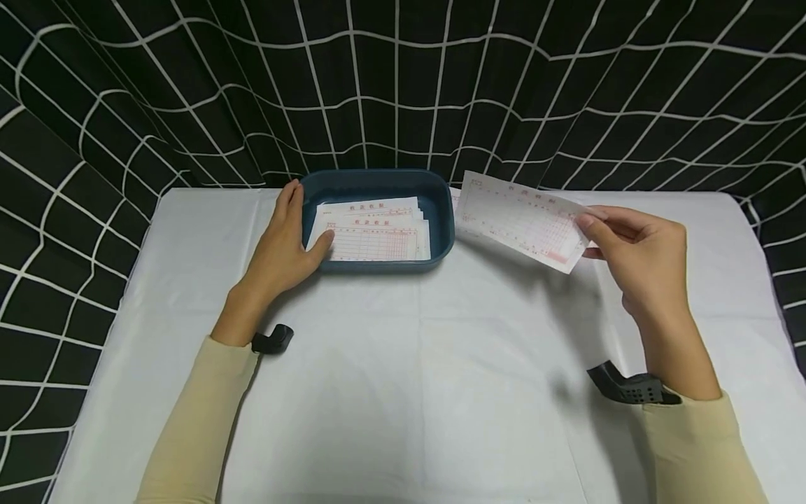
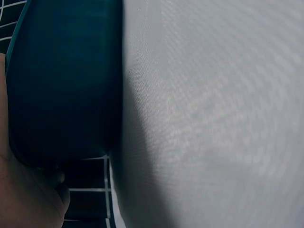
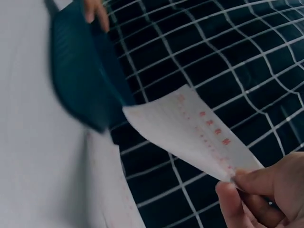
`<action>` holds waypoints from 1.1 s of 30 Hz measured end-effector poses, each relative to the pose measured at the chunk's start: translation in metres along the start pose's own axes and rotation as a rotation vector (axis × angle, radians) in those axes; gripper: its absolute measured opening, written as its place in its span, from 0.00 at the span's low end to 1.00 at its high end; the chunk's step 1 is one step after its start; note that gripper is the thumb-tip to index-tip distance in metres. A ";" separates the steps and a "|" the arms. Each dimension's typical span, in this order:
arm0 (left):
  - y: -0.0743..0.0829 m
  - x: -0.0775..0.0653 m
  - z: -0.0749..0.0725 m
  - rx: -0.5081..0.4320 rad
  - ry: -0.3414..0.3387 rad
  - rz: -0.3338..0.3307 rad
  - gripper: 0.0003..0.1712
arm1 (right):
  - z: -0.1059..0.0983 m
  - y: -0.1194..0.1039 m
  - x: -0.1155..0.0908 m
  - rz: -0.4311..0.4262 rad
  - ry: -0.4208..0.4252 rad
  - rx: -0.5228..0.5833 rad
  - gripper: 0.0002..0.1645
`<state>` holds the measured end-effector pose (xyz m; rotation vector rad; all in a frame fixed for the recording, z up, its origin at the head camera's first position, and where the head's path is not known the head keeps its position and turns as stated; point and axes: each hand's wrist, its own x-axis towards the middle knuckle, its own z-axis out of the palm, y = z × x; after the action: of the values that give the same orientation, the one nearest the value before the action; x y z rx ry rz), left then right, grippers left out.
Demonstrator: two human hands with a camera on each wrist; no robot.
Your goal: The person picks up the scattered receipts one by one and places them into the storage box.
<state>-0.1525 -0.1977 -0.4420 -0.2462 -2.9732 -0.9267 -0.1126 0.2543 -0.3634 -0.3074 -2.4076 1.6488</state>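
A dark blue plastic bin stands at the far side of the white table, with several printed receipt slips lying in it. My left hand grips the bin's left end, thumb over the near rim and fingers along the far left corner. In the left wrist view that hand shows only in part beside the bin's wall. To the right of the bin, my right hand pinches a receipt slip by its right edge, above the table. Red print marks the held slip in the right wrist view.
Under the held slip, another printed paper lies on the table beside the bin, mostly hidden in the head view. A white cloth covers the table. Black fabric with a white grid rises behind and at both sides.
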 end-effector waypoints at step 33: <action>0.000 0.000 -0.002 0.014 -0.015 -0.017 0.53 | 0.147 -0.043 0.036 -0.198 -0.351 -0.260 0.11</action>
<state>-0.1521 -0.1990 -0.4410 -0.2296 -2.9988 -0.9100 -0.1908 0.1186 -0.3738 0.1959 -2.8052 1.4004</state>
